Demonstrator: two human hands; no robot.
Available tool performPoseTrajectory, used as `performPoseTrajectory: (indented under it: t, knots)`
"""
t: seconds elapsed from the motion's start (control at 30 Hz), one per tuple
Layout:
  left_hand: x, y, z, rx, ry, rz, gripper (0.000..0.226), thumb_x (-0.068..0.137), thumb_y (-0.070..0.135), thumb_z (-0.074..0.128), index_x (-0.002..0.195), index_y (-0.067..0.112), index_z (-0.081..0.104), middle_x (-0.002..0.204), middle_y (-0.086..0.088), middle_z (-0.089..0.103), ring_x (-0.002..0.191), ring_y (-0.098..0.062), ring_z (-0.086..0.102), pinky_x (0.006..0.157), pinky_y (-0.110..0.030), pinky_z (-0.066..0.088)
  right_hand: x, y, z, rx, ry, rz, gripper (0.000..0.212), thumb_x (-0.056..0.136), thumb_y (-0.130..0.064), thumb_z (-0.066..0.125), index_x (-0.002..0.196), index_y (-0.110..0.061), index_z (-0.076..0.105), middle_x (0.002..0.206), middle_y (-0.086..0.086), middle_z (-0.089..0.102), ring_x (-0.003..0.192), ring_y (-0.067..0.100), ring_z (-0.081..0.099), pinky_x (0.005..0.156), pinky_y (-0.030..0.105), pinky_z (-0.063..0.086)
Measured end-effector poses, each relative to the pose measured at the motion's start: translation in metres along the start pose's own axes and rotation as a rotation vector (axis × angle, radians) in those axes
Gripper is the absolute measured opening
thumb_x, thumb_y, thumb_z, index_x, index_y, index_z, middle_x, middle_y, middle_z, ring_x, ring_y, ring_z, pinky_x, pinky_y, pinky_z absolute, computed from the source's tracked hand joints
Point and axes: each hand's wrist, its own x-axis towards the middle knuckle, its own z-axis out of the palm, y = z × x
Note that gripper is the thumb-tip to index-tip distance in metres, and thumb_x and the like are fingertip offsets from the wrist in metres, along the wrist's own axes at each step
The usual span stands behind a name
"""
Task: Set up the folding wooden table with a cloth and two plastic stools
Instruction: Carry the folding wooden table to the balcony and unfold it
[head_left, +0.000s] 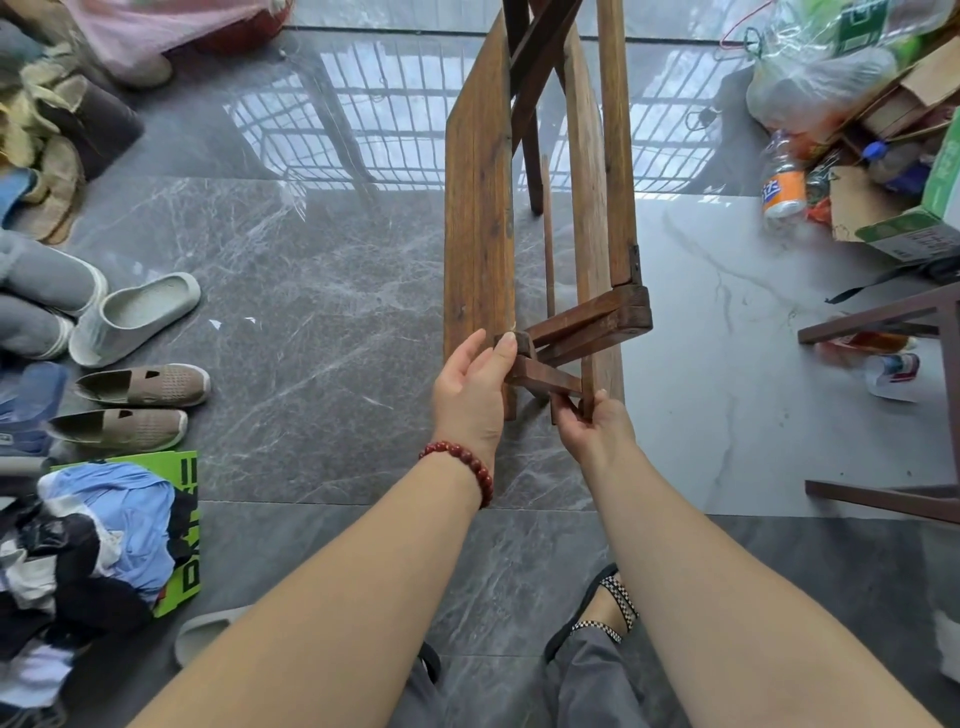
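The folding wooden table (478, 208) stands folded on the grey tiled floor in the middle of the view, its brown boards hanging on edge and its dark legs crossed between them. My left hand (470, 387) rests against the near end of the frame, thumb on a dark wooden block, fingers fairly straight. My right hand (592, 423) grips a dark crossbar low at the near end, fingers curled round it. No cloth or plastic stool can be made out.
Several shoes and slippers (130, 317) line the left side, with a heap of clothes (88, 545) at lower left. Bags, bottles and cardboard boxes (852, 135) pile at upper right. A dark wooden frame (893, 405) stands at the right edge. My sandalled foot (602, 608) is below.
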Motion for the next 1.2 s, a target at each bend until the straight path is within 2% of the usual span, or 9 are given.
performPoseTrajectory:
  t: [0.1,0.3,0.43,0.6,0.67,0.83,0.93,1.03,1.2]
  knots:
    - [0.000,0.003,0.003,-0.009,0.034,0.012,0.042,0.086,0.022,0.066,0.125,0.008,0.058,0.119,-0.012,0.065,0.111,-0.021,0.061,0.107,-0.043,0.040,-0.001,0.000,-0.001,0.043,-0.003,-0.018,0.032,0.101,-0.015,0.041,0.129,-0.001,0.047,0.133,0.022,0.050,0.125,0.036,0.050,0.106,0.048,0.039]
    - [0.003,0.005,0.001,0.038,0.054,0.026,0.033,0.084,0.024,0.068,0.114,0.010,0.066,0.108,-0.006,0.069,0.105,-0.017,0.062,0.106,-0.041,0.042,-0.018,-0.021,-0.004,0.027,-0.007,-0.102,0.036,0.100,-0.018,0.046,0.134,-0.006,0.045,0.129,0.016,0.055,0.122,0.031,0.053,0.104,0.044,0.043]
    - [0.000,0.004,0.005,0.030,0.113,0.005,0.004,0.082,0.027,0.070,0.085,0.024,0.071,0.106,-0.005,0.070,0.112,-0.023,0.060,0.105,-0.043,0.042,-0.036,-0.036,-0.005,-0.038,0.005,-0.142,0.038,0.099,-0.020,0.048,0.135,-0.009,0.044,0.129,0.014,0.057,0.120,0.029,0.055,0.106,0.043,0.042]
    - [-0.004,0.010,0.011,0.016,0.153,-0.015,0.013,0.084,0.024,0.069,0.071,0.025,0.070,0.099,-0.002,0.070,0.111,-0.023,0.061,0.104,-0.043,0.043,-0.056,-0.045,-0.002,-0.033,0.016,-0.205,0.040,0.097,-0.020,0.051,0.136,-0.011,0.045,0.129,0.009,0.057,0.119,0.025,0.056,0.107,0.040,0.042]
    - [-0.005,0.012,0.012,0.016,0.159,-0.026,0.012,0.085,0.023,0.068,0.073,0.026,0.069,0.102,-0.004,0.069,0.112,-0.024,0.060,0.105,-0.043,0.043,-0.067,-0.049,0.000,-0.045,0.005,-0.220,0.039,0.099,-0.021,0.048,0.136,-0.010,0.045,0.128,0.009,0.057,0.119,0.025,0.056,0.108,0.041,0.040]
    - [-0.007,0.014,0.015,0.027,0.158,-0.050,0.007,0.086,0.024,0.067,0.078,0.026,0.067,0.109,-0.005,0.068,0.112,-0.023,0.060,0.104,-0.042,0.043,-0.087,-0.055,0.002,-0.105,-0.007,-0.239,0.042,0.100,-0.026,0.042,0.139,-0.011,0.040,0.116,0.011,0.054,0.120,0.027,0.051,0.109,0.053,0.033]
    - [-0.008,0.013,0.013,0.001,0.149,-0.085,0.004,0.083,0.025,0.069,0.080,0.026,0.067,0.112,-0.006,0.067,0.112,-0.023,0.060,0.103,-0.043,0.043,-0.095,-0.056,0.007,-0.153,-0.044,-0.259,0.051,0.093,-0.034,0.057,0.138,-0.013,0.042,0.109,0.008,0.057,0.110,0.023,0.054,0.107,0.052,0.036]
    - [-0.009,0.015,0.015,0.000,0.165,-0.101,0.005,0.084,0.025,0.068,0.079,0.025,0.067,0.111,-0.007,0.068,0.109,-0.024,0.061,0.101,-0.044,0.045,-0.101,-0.058,0.014,-0.216,-0.036,-0.263,0.064,0.081,-0.037,0.072,0.133,-0.016,0.041,0.116,0.008,0.056,0.105,0.022,0.056,0.102,0.050,0.043]
    - [-0.012,0.021,0.018,-0.013,0.171,-0.124,0.006,0.088,0.022,0.065,0.082,0.024,0.065,0.105,-0.008,0.068,0.104,-0.025,0.062,0.097,-0.044,0.048,-0.103,-0.058,0.018,-0.277,-0.016,-0.254,0.062,0.078,-0.034,0.077,0.128,-0.016,0.045,0.114,0.007,0.058,0.088,0.019,0.058,0.095,0.043,0.049]
